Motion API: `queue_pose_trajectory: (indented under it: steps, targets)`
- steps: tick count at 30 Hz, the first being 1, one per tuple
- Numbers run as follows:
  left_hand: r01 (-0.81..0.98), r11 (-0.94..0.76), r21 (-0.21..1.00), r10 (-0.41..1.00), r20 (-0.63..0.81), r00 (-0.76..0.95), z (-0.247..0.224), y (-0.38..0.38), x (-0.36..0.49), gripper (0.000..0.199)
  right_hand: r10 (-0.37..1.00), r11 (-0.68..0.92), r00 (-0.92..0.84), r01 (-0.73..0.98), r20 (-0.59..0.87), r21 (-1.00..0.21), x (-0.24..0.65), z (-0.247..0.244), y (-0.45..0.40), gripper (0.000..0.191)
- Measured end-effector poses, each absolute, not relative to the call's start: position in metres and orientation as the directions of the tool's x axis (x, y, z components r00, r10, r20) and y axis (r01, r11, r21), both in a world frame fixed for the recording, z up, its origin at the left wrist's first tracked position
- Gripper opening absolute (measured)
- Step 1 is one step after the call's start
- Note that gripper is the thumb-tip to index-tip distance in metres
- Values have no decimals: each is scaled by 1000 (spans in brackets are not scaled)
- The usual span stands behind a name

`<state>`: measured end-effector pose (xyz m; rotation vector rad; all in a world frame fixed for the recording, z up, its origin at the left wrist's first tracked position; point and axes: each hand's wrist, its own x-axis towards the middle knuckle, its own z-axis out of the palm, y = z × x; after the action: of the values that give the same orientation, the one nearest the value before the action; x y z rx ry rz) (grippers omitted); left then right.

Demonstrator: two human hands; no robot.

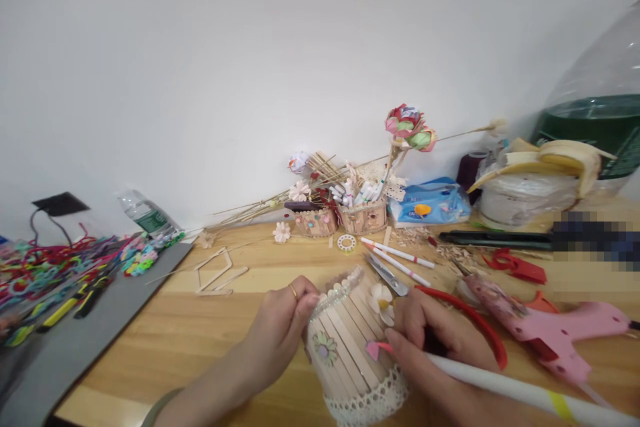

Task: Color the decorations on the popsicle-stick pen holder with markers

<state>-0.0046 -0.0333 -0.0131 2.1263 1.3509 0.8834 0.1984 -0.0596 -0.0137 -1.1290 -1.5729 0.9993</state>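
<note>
A basket of pale wooden sticks [345,350] stands tilted at the front centre, with lace at its lower edge and a beaded trim at its upper edge. My left hand [283,327] grips its upper left rim between thumb and fingers. A green flower [325,349] and a white flower [382,303] decorate its side. My right hand [430,340] is closed round a white marker [495,377], whose red tip touches a small pink shape [373,349] on the sticks.
A pink glue gun [565,333], a craft knife [387,275] and white markers [400,252] lie to the right. Behind are two decorated holders [363,215], a blue packet [430,202] and a peeled banana [545,155]. Colourful cords [55,280] lie on the left.
</note>
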Motion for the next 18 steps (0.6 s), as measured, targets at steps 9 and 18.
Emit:
queue_pose_trajectory:
  steps: [9, 18]
  targets:
    - [611, -397, 685, 916, 251, 313, -14, -33, -6, 32, 955, 278, -175, 240, 240, -930, 198, -15, -59, 28]
    - [614, -407, 676, 912, 260, 318, -14, -34, -6, 33, 947, 303, -185, 235, 264, -923, 198, -14, -57, 29]
